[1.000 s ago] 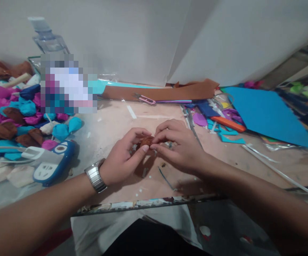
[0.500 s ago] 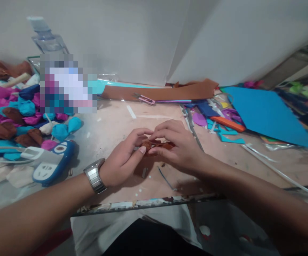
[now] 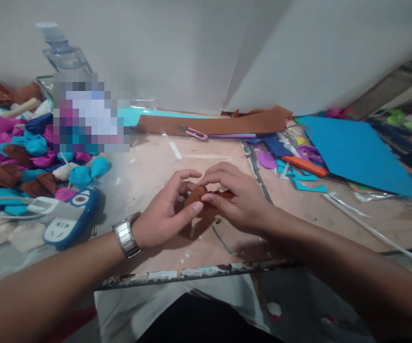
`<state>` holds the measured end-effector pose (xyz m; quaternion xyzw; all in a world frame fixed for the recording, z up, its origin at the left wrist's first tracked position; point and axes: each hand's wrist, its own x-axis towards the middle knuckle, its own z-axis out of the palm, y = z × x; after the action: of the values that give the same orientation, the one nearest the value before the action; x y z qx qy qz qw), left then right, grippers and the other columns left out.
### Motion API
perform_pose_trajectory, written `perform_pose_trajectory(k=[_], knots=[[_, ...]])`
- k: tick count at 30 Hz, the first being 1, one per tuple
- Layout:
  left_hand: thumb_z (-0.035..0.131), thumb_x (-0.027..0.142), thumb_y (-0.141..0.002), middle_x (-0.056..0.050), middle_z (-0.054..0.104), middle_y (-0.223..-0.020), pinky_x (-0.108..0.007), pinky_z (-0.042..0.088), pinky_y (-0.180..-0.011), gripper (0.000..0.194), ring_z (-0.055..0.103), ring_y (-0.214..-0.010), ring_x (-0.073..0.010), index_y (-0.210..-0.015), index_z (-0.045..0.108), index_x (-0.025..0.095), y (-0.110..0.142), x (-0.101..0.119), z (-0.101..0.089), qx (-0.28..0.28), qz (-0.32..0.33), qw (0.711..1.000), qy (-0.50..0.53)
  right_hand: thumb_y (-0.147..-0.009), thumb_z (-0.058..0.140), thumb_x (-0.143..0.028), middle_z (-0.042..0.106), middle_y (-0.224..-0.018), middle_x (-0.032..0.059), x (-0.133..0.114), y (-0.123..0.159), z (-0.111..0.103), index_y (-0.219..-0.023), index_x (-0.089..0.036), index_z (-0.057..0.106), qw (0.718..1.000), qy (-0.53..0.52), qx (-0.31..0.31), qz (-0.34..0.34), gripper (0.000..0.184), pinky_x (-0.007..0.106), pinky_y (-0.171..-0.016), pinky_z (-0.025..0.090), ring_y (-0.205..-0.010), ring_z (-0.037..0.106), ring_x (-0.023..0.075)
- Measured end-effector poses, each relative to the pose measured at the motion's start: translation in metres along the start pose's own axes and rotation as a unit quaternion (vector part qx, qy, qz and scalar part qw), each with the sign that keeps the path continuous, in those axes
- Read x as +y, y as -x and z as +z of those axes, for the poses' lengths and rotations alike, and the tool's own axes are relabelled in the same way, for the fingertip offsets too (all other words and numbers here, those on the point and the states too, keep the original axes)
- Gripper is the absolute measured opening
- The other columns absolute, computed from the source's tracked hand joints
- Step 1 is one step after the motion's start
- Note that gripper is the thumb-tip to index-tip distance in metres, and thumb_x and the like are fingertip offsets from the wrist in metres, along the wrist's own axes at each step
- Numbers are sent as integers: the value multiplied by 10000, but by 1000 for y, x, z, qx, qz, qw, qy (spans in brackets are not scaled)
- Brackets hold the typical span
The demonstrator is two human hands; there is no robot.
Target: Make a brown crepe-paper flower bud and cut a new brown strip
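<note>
Between my hands, just above the table's middle, is a bunched piece of brown crepe paper (image 3: 195, 193). My right hand (image 3: 243, 197) pinches it, the thumb pressed against its near side; part of the paper is hidden by those fingers. My left hand (image 3: 168, 205) curls around its left side, with the thumb lying along the near edge and the index finger arched over the back. A silver watch (image 3: 127, 236) sits on my left wrist.
Bundles of coloured crepe paper (image 3: 11, 152) and a blue power strip (image 3: 87, 216) lie on the left. Pink thread snips (image 3: 195, 134) rest against a brown strip (image 3: 241, 126) at the back. An orange cutter (image 3: 306, 166), blue sheet (image 3: 359, 152) and thin white rod (image 3: 377, 228) lie right.
My left thumb has slid slightly right and down, and the left fingers have loosened a little. More of the brown crepe paper's rounded end now shows between my hands.
</note>
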<state>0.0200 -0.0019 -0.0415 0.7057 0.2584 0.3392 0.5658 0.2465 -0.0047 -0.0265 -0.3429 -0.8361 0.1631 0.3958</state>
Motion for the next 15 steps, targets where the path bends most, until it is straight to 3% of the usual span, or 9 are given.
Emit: perform_pose_trajectory(k=[3, 6, 10, 15], knots=[[708, 339, -975, -90, 658, -1156, -331, 542, -837, 594, 675, -999, -205, -1464, 390, 226, -1, 1, 0, 28, -19, 999, -36, -1017, 686, -393, 700, -1057, 44, 1, 0, 0, -1087, -221, 672, 999, -27, 36, 23, 186, 345, -927, 512, -995, 648, 186], [726, 322, -947, -61, 678, -1073, -289, 523, -730, 593, 662, -843, -166, -1432, 399, 224, -3, 2, 1, 50, -54, 997, -3, -999, 713, -397, 695, -1044, 30, 1, 0, 1, -1055, -227, 661, 997, -43, 54, 43, 187, 317, -900, 519, -970, 642, 174], [750, 286, -908, -47, 705, -1019, -298, 532, -761, 590, 679, -862, -178, -1390, 417, 223, -5, 3, 2, 69, -71, 994, 40, -981, 739, -378, 686, -1038, 22, -2, 0, 2, -1062, -228, 656, 994, -74, 50, 60, 190, 292, -875, 530, -955, 640, 161], [741, 256, -906, -72, 732, -1072, -320, 536, -790, 539, 694, -895, -189, -1367, 465, 212, -6, 3, 3, 80, -57, 995, 16, -983, 732, -368, 683, -1025, 23, -5, 1, 3, -1057, -226, 648, 992, -91, 60, 61, 181, 287, -862, 540, -941, 640, 159]])
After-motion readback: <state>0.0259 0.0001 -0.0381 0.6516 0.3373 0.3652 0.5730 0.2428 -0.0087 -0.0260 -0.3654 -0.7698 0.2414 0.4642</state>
